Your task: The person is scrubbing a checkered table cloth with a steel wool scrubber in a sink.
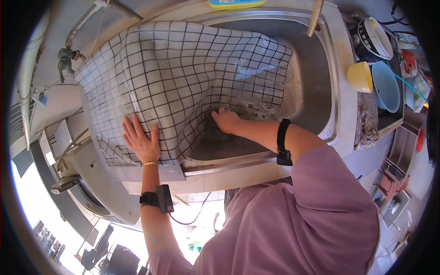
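Observation:
A wet white plastic sheet with a black grid pattern drapes over the counter and down into a metal sink. My left hand lies flat on the sheet, fingers spread, a thin gold-coloured band at the wrist. Inside the sink, my right hand is closed on a dark mesh-like scrubber, partly hidden, against the sheet's folded lower part. Soap bubbles float in the water beside it.
A brass tap is on the wall at left. Beyond the sink stands a yellow-based container. A wooden handle overhangs the sink's far right corner. At right are a yellow cup, a blue basin and a bucket.

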A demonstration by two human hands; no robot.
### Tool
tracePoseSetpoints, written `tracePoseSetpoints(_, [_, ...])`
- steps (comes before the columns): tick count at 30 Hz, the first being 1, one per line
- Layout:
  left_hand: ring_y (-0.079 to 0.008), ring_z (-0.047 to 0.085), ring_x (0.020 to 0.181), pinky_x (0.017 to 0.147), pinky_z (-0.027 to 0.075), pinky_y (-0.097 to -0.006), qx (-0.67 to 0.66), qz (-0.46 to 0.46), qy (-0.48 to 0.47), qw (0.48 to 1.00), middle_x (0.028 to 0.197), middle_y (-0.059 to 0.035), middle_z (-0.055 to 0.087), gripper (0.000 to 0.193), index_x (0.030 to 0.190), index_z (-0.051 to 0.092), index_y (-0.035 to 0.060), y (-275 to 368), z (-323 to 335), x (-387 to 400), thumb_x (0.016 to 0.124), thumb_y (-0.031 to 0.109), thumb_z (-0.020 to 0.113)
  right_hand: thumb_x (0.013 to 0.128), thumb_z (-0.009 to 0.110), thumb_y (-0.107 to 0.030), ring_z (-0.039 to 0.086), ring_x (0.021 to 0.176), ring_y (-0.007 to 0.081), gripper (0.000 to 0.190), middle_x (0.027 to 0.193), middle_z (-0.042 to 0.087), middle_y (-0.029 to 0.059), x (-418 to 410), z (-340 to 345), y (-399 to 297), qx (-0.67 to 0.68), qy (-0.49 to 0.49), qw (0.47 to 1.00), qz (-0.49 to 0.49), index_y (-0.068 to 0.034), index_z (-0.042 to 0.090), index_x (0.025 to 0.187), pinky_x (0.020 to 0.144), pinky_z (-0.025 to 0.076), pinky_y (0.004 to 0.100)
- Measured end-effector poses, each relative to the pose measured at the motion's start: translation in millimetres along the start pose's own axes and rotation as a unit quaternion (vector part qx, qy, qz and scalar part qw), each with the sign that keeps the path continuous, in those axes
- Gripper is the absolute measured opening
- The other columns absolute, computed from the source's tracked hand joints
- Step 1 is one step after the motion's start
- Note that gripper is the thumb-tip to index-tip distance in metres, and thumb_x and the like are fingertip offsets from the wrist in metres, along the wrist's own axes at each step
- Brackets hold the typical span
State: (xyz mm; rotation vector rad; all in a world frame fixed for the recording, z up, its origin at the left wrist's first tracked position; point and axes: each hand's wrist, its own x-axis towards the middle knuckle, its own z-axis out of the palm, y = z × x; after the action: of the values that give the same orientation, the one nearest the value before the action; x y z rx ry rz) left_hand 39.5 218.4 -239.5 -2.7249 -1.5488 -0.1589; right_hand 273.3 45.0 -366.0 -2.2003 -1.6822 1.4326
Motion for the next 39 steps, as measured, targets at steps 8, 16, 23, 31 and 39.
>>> tracePoseSetpoints(8, [-0.0385,0.021,0.15,0.119,0.015,-0.0569,-0.027,-0.008,-0.015,0.999,0.163,-0.0177,0.025,0.081,0.156,0.033,0.0151,5.6,-3.9,5.1,0.09,0.055,0.058,0.08,0.067,-0.007,0.062,0.106,0.0397,0.051,0.12,0.055,0.0214,-62.8,-72.7,120.0,-0.244,-0.059,0.965,0.082,-0.009,0.052,0.128,0.082,0.056,0.0475])
tracePoseSetpoints(16, [-0.0387,0.021,0.15,0.119,0.015,-0.0566,-0.023,-0.004,-0.003,1.0,0.163,-0.0172,0.025,0.081,0.156,0.033,0.0152,4.2,-2.9,4.6,0.09,0.057,0.056,0.077,0.07,-0.012,0.057,0.107,0.0304,0.042,0.113,0.053,0.0111,8.9,4.5,-33.4,-0.019,0.115,0.9,-0.421,-0.014,0.055,0.117,0.08,0.053,0.0441])
tracePoseSetpoints(23, [-0.0381,0.021,0.15,0.119,0.015,-0.0565,-0.017,-0.007,-0.01,1.0,0.163,-0.017,0.025,0.081,0.156,0.032,0.0155,5.0,1.9,5.0,0.091,0.057,0.055,0.081,0.065,-0.01,0.051,0.116,0.0302,0.04,0.119,0.054,0.0109,-42.1,-8.8,112.9,-0.192,-0.021,0.952,-0.236,-0.021,0.063,0.12,0.09,0.046,0.0446])
tracePoseSetpoints(31, [-0.0378,0.021,0.151,0.12,0.015,-0.0563,-0.015,-0.005,-0.009,1.0,0.163,-0.0165,0.024,0.08,0.156,0.032,0.0149,4.2,-6.1,4.5,0.091,0.057,0.055,0.077,0.068,-0.008,0.054,0.115,0.037,0.048,0.117,0.053,0.0174,-81.1,-110.2,164.5,-0.16,0.135,0.977,0.032,-0.01,0.055,0.124,0.082,0.055,0.0472])
tracePoseSetpoints(39, [-0.036,0.019,0.152,0.12,0.014,-0.0551,0.005,0.0,-0.008,1.0,0.164,-0.0149,0.023,0.079,0.157,0.031,0.0159,-2.5,7.1,2.3,0.093,0.058,0.051,0.087,0.06,-0.015,0.053,0.116,0.0294,0.033,0.119,0.055,0.0111,-15.1,-13.5,78.4,-0.202,0.103,0.954,-0.198,-0.014,0.058,0.12,0.087,0.049,0.0468])
